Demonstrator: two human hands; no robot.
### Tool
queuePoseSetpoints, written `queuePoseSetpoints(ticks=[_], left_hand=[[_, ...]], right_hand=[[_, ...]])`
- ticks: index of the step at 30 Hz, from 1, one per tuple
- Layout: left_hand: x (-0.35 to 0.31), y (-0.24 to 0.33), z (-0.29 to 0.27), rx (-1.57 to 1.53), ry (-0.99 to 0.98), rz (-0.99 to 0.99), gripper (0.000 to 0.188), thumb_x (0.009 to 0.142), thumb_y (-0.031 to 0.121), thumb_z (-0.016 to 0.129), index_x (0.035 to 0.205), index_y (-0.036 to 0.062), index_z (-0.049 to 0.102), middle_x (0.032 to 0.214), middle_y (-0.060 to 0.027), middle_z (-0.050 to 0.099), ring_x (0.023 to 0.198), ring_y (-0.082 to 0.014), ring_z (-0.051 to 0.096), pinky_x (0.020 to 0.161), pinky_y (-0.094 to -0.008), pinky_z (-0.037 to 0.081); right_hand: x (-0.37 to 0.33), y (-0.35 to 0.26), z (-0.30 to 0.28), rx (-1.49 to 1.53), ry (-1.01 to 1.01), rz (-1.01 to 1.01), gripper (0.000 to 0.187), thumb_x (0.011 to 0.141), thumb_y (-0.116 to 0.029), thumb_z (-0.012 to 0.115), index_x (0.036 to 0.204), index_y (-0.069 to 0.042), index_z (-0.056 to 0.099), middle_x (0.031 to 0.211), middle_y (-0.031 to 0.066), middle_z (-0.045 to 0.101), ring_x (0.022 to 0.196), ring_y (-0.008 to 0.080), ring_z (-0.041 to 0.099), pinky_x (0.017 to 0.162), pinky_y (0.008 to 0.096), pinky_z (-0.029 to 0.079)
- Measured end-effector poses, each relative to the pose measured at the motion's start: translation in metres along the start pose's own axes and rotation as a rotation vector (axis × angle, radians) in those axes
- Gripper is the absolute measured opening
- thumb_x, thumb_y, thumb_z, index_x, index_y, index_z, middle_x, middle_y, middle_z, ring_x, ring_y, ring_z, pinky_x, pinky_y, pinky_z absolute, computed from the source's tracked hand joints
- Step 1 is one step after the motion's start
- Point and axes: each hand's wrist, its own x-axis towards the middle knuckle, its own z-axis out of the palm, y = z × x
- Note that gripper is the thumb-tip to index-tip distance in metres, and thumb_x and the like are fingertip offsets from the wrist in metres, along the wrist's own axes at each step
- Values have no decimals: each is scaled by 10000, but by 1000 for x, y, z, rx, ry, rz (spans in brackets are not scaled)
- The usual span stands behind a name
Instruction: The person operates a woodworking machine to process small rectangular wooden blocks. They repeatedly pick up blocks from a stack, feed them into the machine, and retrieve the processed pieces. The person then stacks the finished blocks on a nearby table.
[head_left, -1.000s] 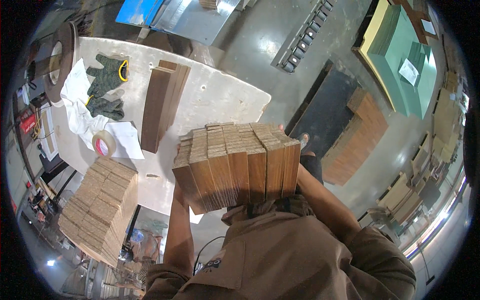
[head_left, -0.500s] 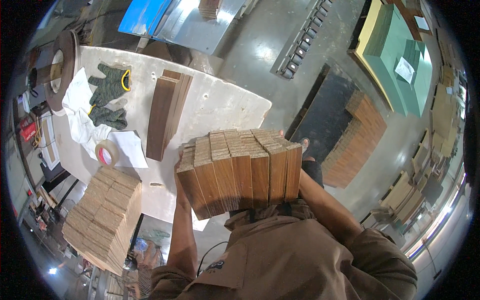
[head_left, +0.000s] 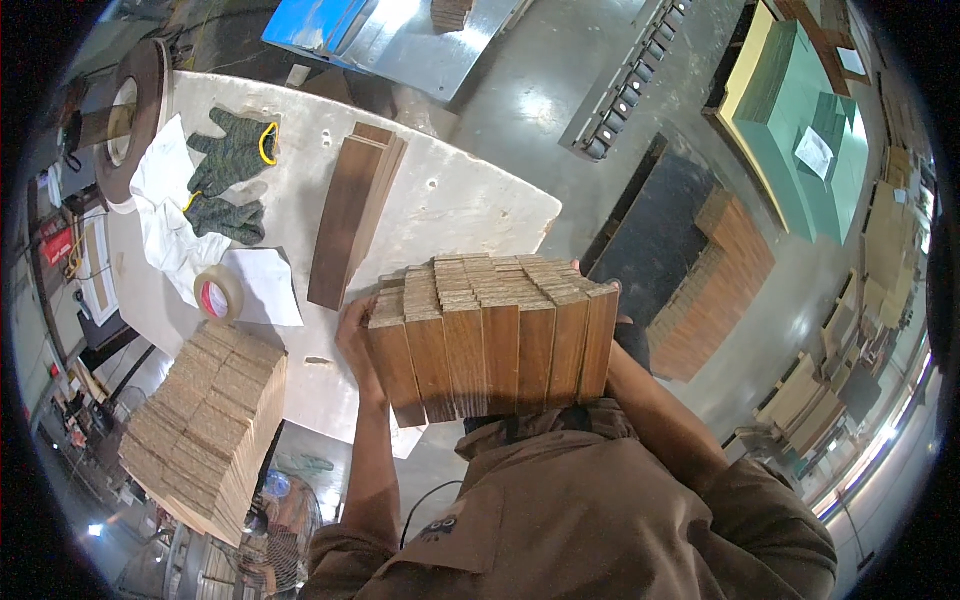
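Note:
A thick bundle of wood-faced particleboard strips (head_left: 500, 350) is held in front of my chest, brown faces toward me and rough cut ends up. My left hand (head_left: 357, 338) is pressed against its left end, fingers partly hidden behind the boards. At the right end my right hand (head_left: 618, 356) grips the bundle, mostly hidden by it. The strips' top ends are uneven. Just beyond, a smaller stack of dark brown strips (head_left: 347, 222) lies on the pale worktable (head_left: 470, 200).
On the table's left lie dark knitted gloves (head_left: 232, 150), a white cloth (head_left: 165, 200), a tape roll (head_left: 218, 293) and paper (head_left: 265, 288). A block of particleboard pieces (head_left: 205, 415) stands at lower left. A roller track (head_left: 630, 85) and a black pallet with brown boards (head_left: 725, 285) are right.
The bundle has tilted more level and shifted slightly right in view. More of my left hand shows at its left end. The surroundings have shifted a little with the head.

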Motion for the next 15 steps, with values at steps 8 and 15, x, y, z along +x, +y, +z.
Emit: queuePoseSetpoints(ticks=[8,15], left_hand=[[10,-38,-45,-341,-226,-77,827,1066,702,422,1395,-27,635,1367,-141,671,1278,-281,612,1135,-425,435],[-57,45,-51,-178,-275,-331,1173,924,882,375,1669,-17,258,1711,-168,310,1579,-288,303,1273,-418,268]], right_hand=[[6,5,19,157,-79,2,943,1002,-815,423,1692,-183,303,1699,103,359,1505,255,406,1231,431,382],[19,16,32,297,-214,-16,923,1014,-803,414,1687,-179,318,1694,99,366,1497,246,409,1236,412,371]])
